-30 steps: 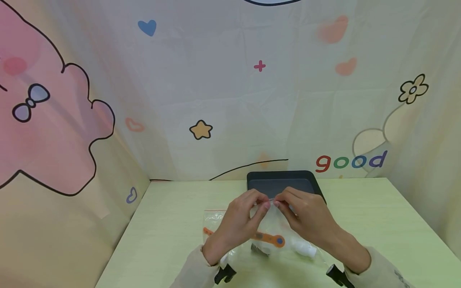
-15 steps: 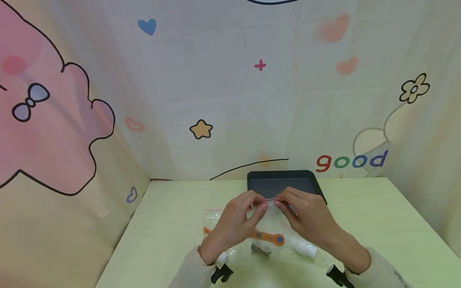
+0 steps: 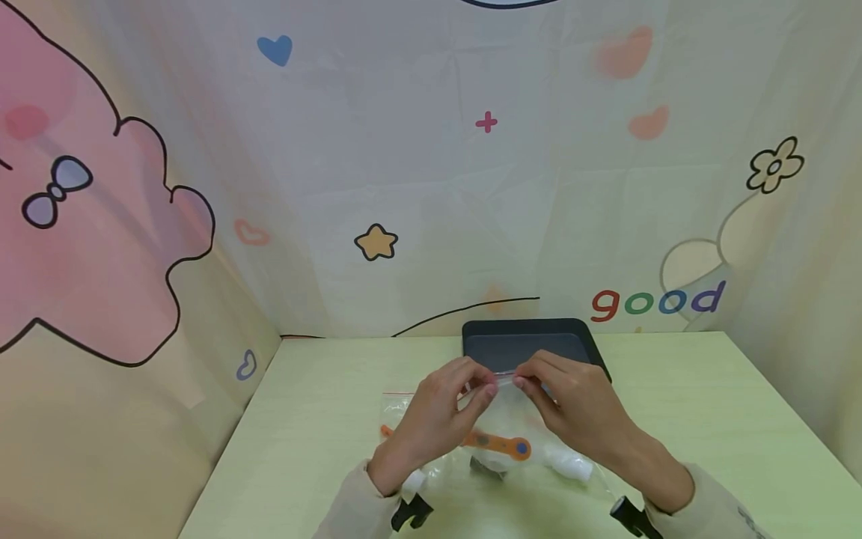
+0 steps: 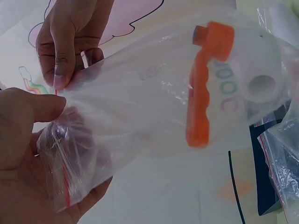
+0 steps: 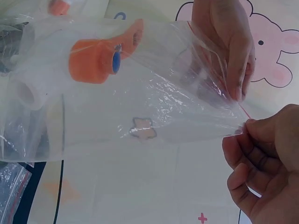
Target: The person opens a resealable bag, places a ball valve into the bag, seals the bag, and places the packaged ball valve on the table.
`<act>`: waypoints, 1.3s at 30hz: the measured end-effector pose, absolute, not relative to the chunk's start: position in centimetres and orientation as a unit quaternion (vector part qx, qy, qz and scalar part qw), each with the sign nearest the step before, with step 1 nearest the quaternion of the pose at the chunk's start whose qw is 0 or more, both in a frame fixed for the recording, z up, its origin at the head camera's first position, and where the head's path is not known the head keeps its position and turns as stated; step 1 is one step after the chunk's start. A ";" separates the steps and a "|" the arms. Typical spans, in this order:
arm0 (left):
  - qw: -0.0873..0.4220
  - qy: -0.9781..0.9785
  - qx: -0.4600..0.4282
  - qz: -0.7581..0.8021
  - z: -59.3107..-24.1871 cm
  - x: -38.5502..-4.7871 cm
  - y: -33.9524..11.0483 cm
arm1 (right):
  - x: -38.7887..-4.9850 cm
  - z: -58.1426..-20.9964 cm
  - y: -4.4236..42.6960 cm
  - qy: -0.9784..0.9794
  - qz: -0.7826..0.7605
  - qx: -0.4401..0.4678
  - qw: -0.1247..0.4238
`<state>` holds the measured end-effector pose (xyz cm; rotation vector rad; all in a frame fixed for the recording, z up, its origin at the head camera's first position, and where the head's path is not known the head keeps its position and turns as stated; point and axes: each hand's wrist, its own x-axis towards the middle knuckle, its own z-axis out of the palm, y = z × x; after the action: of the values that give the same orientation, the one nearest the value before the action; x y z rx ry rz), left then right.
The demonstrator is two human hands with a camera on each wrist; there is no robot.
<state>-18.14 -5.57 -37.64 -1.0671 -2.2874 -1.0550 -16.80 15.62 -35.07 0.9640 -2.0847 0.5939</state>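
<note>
A clear zip-lock bag (image 4: 140,102) with a red seal line hangs between both hands, held by its top edge. My left hand (image 3: 441,412) pinches the edge between thumb and fingers. A short way to its right, my right hand (image 3: 575,404) pinches the same edge with thumb and fingertips. Inside the bag are an orange wavy-handled piece (image 4: 198,93) with a blue end and a white hollow cylinder (image 5: 35,88). Only part of the left hand's fingers shows behind the plastic in the left wrist view.
Beneath the hands, another clear bag (image 3: 397,404) with a red line lies on the pale table (image 3: 323,427). A dark tray (image 3: 525,344) stands at the back, partly behind the right hand. A printed curtain (image 3: 424,150) hangs behind the table.
My left hand has moved slightly left and down along the bag's edge, so the gap between the hands has widened. My right hand has stayed almost still.
</note>
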 end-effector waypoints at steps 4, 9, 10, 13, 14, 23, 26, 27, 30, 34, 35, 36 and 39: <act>0.187 -0.820 -0.378 -0.387 -37.9 -18.2 -5.8 | -16.8 -35.1 15.8 -0.818 0.230 0.371 0.375; 0.191 -0.815 -0.384 -0.390 -37.9 -18.2 -5.9 | -16.8 -35.2 15.8 -0.814 0.233 0.375 0.378; 0.192 -0.814 -0.385 -0.390 -37.9 -18.2 -5.9 | -16.8 -35.2 15.8 -0.813 0.234 0.376 0.379; 0.192 -0.814 -0.385 -0.391 -37.9 -18.2 -5.9 | -16.8 -35.2 15.8 -0.811 0.235 0.378 0.380; 0.189 -0.814 -0.384 -0.392 -37.9 -18.2 -5.9 | -16.8 -35.2 15.8 -0.811 0.235 0.378 0.380; 0.161 -0.823 -0.373 -0.397 -38.2 -18.3 -6.3 | -16.7 -35.2 16.1 -0.818 0.236 0.370 0.373; 0.168 -0.819 -0.375 -0.400 -38.3 -18.4 -6.3 | -16.8 -35.3 16.1 -0.815 0.238 0.372 0.375; 0.171 -0.818 -0.376 -0.401 -38.3 -18.4 -6.3 | -16.8 -35.3 16.1 -0.814 0.239 0.373 0.376; 0.177 -0.814 -0.377 -0.404 -38.3 -18.4 -6.3 | -16.8 -35.3 16.1 -0.810 0.242 0.378 0.378; 0.168 -0.816 -0.375 -0.406 -38.4 -18.4 -6.5 | -16.9 -35.4 16.1 -0.810 0.243 0.378 0.377; 0.163 -0.817 -0.374 -0.407 -38.5 -18.4 -6.5 | -16.9 -35.4 16.1 -0.810 0.243 0.376 0.378; 0.158 -0.818 -0.373 -0.408 -38.5 -18.5 -6.5 | -16.9 -35.5 16.2 -0.811 0.243 0.375 0.378; 0.144 -0.821 -0.370 -0.412 -38.6 -18.5 -6.6 | -16.9 -35.5 16.3 -0.811 0.243 0.371 0.381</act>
<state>-18.51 -6.59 -38.58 -1.0657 -2.3657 -1.1865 -16.95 16.33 -35.51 0.9480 -2.0703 0.6190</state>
